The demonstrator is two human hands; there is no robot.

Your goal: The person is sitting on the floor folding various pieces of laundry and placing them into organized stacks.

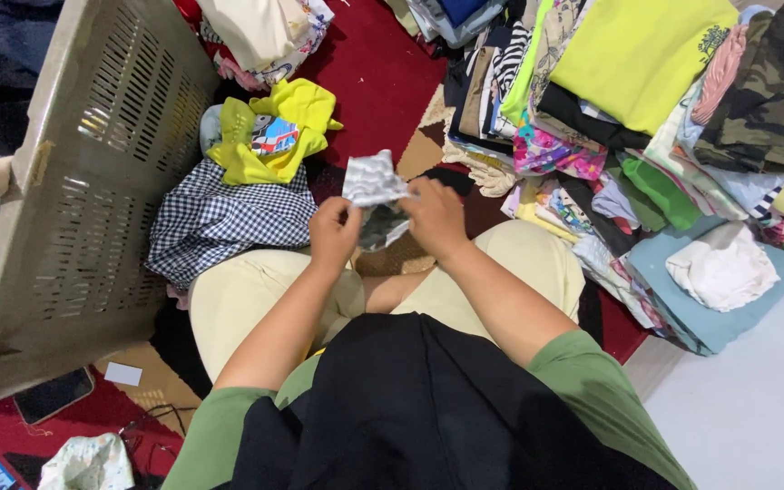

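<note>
While seated, left hand (333, 231) and right hand (435, 216) pinch crumpled grey patterned cloth (372, 181), slotted plastic basket (93, 181) beside.

Both forearms reached forward, bare below green sleeves. The left hand (333, 231) and right hand (435, 216) were raised close together, fingers curled and pinched shut, thumbs toward each other.

Small grey-and-white patterned cloth (375, 186), crumpled (partly unfolded), held up above the lap, upper edge raised.
</note>
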